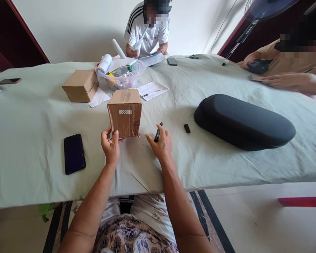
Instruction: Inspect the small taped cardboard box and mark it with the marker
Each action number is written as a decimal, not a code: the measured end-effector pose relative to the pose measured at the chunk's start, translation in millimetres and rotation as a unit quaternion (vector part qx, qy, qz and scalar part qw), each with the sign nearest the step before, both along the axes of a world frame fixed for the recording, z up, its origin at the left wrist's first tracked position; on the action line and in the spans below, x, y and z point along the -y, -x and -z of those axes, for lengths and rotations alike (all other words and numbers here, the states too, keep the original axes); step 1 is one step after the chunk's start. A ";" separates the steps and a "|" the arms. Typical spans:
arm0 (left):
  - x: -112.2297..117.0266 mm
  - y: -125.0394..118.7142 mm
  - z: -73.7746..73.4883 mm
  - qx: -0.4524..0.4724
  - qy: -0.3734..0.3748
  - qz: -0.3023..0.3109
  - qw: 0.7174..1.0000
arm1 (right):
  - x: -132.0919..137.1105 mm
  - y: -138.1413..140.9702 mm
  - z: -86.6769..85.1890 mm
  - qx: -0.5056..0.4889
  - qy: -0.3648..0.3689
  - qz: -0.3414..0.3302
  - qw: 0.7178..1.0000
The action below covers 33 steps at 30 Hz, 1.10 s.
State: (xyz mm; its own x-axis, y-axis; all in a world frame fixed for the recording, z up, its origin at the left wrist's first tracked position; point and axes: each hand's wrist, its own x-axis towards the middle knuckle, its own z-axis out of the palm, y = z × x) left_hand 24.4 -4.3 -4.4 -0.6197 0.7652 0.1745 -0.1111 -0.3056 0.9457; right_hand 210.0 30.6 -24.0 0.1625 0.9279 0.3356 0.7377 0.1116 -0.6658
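Observation:
A small taped cardboard box [125, 112] stands upright on the pale green cloth in front of me. My left hand [110, 146] grips its lower left corner, thumb on the front face. My right hand [161, 143] rests on the cloth just right of the box, fingers closed round a black marker [158, 133] that points up and away. The marker's black cap [186, 128] lies loose on the cloth a little further right.
A black phone [74, 153] lies to my left. A long black case [243, 121] sits at the right. Further back are a second cardboard box [80, 85], a clear bowl [125, 75] and papers [152, 90]. One person sits at the far side, another at the right edge.

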 end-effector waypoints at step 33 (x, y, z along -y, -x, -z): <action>20.6 36.6 -13.1 -0.213 0.112 -0.036 0.970 | 9.6 30.7 -5.4 -0.566 0.219 -0.287 0.741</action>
